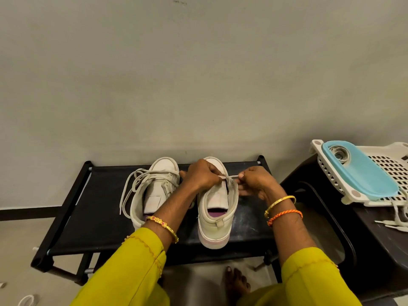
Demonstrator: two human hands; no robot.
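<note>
On the shoe rack (pixel 92 217), left hand (pixel 202 175) and right hand (pixel 254 182) each pinch the lace (pixel 230 177) over the shoe (pixel 215 228); probably early lacing, next threads an eyelet.

One view only: head-worn, wide-angle. Looks forward and steeply down from above onto a black rack (pixel 92 217), which fills the lower middle of the frame. Close range: left hand (pixel 202 175) and right hand (pixel 256 184), pinching a lace (pixel 230 177), sit just below centre; sleeves (pixel 132 272) cut by bottom edge. Wall (pixel 198 74) takes the upper half. Basket (pixel 329 173) cropped at right edge.
</note>
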